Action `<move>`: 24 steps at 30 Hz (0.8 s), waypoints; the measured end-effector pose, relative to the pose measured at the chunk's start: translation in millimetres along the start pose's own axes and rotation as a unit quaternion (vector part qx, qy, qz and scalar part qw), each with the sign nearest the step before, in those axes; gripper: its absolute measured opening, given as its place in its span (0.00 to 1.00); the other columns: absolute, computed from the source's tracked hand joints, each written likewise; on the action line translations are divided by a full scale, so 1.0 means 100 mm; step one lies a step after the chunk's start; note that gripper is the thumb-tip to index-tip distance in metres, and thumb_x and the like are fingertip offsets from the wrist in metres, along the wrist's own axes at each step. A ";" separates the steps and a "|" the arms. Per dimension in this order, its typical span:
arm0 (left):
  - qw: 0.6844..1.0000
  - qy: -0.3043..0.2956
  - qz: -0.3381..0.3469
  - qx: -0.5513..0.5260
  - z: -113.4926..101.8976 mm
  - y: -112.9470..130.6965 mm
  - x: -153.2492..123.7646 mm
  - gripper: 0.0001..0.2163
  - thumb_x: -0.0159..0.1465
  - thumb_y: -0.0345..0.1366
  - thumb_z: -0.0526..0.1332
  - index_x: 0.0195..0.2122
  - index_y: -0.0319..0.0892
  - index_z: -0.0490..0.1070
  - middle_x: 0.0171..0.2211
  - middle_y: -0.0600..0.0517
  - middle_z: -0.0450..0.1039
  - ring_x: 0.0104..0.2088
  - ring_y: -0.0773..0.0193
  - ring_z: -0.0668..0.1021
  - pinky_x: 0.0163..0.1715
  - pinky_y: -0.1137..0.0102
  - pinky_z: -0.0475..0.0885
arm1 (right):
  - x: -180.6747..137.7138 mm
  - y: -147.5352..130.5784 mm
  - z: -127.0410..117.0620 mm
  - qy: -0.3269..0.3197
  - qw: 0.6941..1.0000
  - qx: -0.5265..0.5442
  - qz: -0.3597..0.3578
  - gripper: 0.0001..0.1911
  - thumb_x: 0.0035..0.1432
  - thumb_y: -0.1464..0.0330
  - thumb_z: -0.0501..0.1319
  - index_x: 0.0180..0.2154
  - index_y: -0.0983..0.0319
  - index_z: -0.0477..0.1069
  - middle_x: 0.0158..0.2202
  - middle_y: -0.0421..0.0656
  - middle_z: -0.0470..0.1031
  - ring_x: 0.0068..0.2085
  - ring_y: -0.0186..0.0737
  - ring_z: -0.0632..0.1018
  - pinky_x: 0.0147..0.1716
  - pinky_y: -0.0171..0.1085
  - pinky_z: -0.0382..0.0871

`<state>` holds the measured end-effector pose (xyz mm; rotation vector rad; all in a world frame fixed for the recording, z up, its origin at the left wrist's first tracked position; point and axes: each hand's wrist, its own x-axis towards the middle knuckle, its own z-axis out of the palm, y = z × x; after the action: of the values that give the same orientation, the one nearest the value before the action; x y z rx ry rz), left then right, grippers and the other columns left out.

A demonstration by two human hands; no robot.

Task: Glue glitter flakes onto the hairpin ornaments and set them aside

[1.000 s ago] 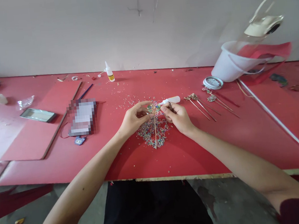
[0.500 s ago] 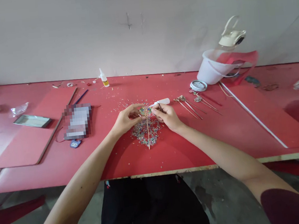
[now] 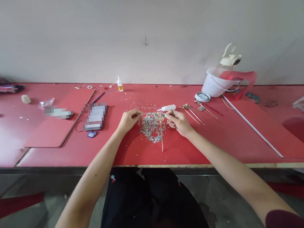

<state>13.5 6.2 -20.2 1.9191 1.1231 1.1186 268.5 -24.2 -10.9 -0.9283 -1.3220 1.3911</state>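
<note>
My right hand (image 3: 179,122) is closed on a gold hairpin (image 3: 162,138) by its ornate, colourful head, and the long stem points down towards me. A small dark thing, which I cannot make out, shows at the right fingers. Left of the hairpin, my left hand (image 3: 128,120) has thumb and fingertips pinched together; whatever is between them is too small to tell. Under and between the hands spreads a pile of small multicoloured chips (image 3: 149,126). Just behind the hairpin's head lies a white glue bottle (image 3: 169,108) on its side.
Several finished-looking hairpins (image 3: 193,115) lie to the right. Beyond them stand a round tin (image 3: 202,97) and a white bucket (image 3: 213,83) with a bottle inside. A yellow-labelled glue bottle (image 3: 120,84) stands at the back. On the left lies a phone (image 3: 95,117).
My left hand has let go of the hairpin's head and drawn away to the left, its fingers now pinched. The right hand still holds the hairpin. The head view has tilted up and shifted left.
</note>
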 end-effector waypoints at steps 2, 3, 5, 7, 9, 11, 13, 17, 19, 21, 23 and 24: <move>1.000 -0.003 -0.002 0.012 0.00 0.02 -0.05 0.09 0.61 0.40 0.62 0.31 0.39 0.76 0.27 0.52 0.77 0.26 0.69 0.75 0.32 0.75 0.69 | -0.03 0.01 0.00 0.003 1.000 0.000 0.003 0.14 0.52 0.60 0.67 0.29 0.59 0.64 0.20 0.31 0.53 0.18 0.25 0.53 0.17 0.33 0.41; 1.000 -0.001 -0.003 0.015 -0.01 0.03 -0.07 0.10 0.60 0.41 0.62 0.31 0.39 0.75 0.27 0.52 0.77 0.26 0.69 0.74 0.31 0.75 0.69 | -0.03 0.01 0.00 0.005 1.000 -0.001 0.001 0.14 0.52 0.60 0.67 0.29 0.59 0.64 0.20 0.31 0.53 0.18 0.24 0.53 0.17 0.33 0.41; 1.000 0.004 -0.006 0.023 -0.01 0.05 -0.11 0.11 0.60 0.43 0.63 0.29 0.39 0.75 0.25 0.52 0.76 0.26 0.68 0.74 0.31 0.75 0.68 | -0.02 0.02 0.01 0.011 1.000 -0.001 -0.006 0.14 0.51 0.60 0.67 0.29 0.59 0.65 0.20 0.31 0.53 0.18 0.24 0.53 0.17 0.32 0.41; 0.999 0.008 -0.009 0.032 -0.02 0.07 -0.12 0.13 0.60 0.45 0.63 0.28 0.39 0.74 0.24 0.52 0.75 0.26 0.68 0.73 0.31 0.75 0.67 | 0.02 0.02 0.03 0.021 1.000 0.002 -0.014 0.15 0.50 0.60 0.68 0.29 0.60 0.65 0.20 0.31 0.52 0.18 0.24 0.53 0.17 0.32 0.41; 0.999 0.006 -0.012 0.041 -0.02 0.07 -0.12 0.14 0.61 0.46 0.61 0.27 0.39 0.73 0.23 0.53 0.74 0.25 0.68 0.73 0.31 0.75 0.66 | 0.05 0.02 0.07 0.032 0.999 0.010 -0.022 0.15 0.49 0.60 0.68 0.28 0.60 0.65 0.20 0.31 0.52 0.18 0.24 0.53 0.17 0.32 0.41; 0.999 0.002 -0.014 0.046 -0.01 0.08 -0.11 0.15 0.62 0.46 0.60 0.28 0.39 0.74 0.23 0.53 0.74 0.25 0.68 0.73 0.31 0.75 0.65 | 0.09 0.02 0.12 0.046 0.998 0.021 -0.030 0.15 0.49 0.60 0.68 0.29 0.60 0.65 0.19 0.30 0.52 0.18 0.25 0.53 0.16 0.32 0.42; 0.999 -0.002 -0.016 0.044 0.02 0.10 -0.11 0.16 0.64 0.47 0.58 0.28 0.39 0.75 0.23 0.52 0.74 0.25 0.67 0.73 0.31 0.74 0.65 | 0.12 0.03 0.18 0.061 0.997 0.034 -0.039 0.15 0.49 0.60 0.68 0.29 0.59 0.65 0.18 0.30 0.51 0.17 0.25 0.53 0.16 0.32 0.42; 0.999 -0.037 -0.022 0.014 0.14 0.24 -0.17 0.23 0.67 0.50 0.52 0.33 0.37 0.77 0.25 0.51 0.74 0.25 0.67 0.72 0.28 0.74 0.65 | 0.16 0.06 0.27 0.081 0.993 0.055 -0.059 0.15 0.50 0.58 0.67 0.28 0.59 0.64 0.16 0.29 0.51 0.17 0.26 0.52 0.16 0.32 0.43; 0.998 -0.063 -0.024 -0.003 0.21 0.34 -0.23 0.22 0.65 0.52 0.55 0.37 0.36 0.77 0.26 0.50 0.75 0.26 0.67 0.72 0.28 0.74 0.66 | 0.17 0.08 0.30 0.084 0.992 0.059 -0.068 0.15 0.50 0.58 0.67 0.28 0.59 0.65 0.16 0.29 0.51 0.17 0.26 0.52 0.16 0.32 0.43; 0.997 -0.077 -0.025 -0.018 0.26 0.42 -0.29 0.21 0.63 0.51 0.58 0.41 0.36 0.77 0.30 0.49 0.76 0.29 0.66 0.73 0.30 0.74 0.67 | 0.18 0.09 0.33 0.083 0.992 0.060 -0.075 0.15 0.50 0.57 0.67 0.28 0.59 0.64 0.16 0.29 0.52 0.17 0.26 0.53 0.17 0.32 0.44; 0.996 -0.082 -0.030 -0.029 0.29 0.47 -0.33 0.21 0.62 0.50 0.59 0.44 0.36 0.77 0.30 0.49 0.75 0.28 0.67 0.71 0.28 0.74 0.66 | 0.18 0.10 0.36 0.084 0.991 0.060 -0.080 0.16 0.50 0.56 0.67 0.28 0.59 0.64 0.16 0.29 0.52 0.17 0.26 0.52 0.17 0.32 0.45; 0.995 -0.083 -0.034 -0.033 0.29 0.47 -0.34 0.21 0.62 0.49 0.60 0.45 0.36 0.76 0.28 0.50 0.74 0.26 0.67 0.70 0.27 0.74 0.65 | 0.18 0.10 0.37 0.085 0.991 0.060 -0.083 0.16 0.50 0.56 0.67 0.28 0.59 0.64 0.16 0.29 0.51 0.17 0.26 0.52 0.17 0.32 0.45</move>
<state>47.3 -47.6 -5.2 1.8713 1.0398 0.9298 227.0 -15.4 -14.7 -0.8181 -1.1469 1.2227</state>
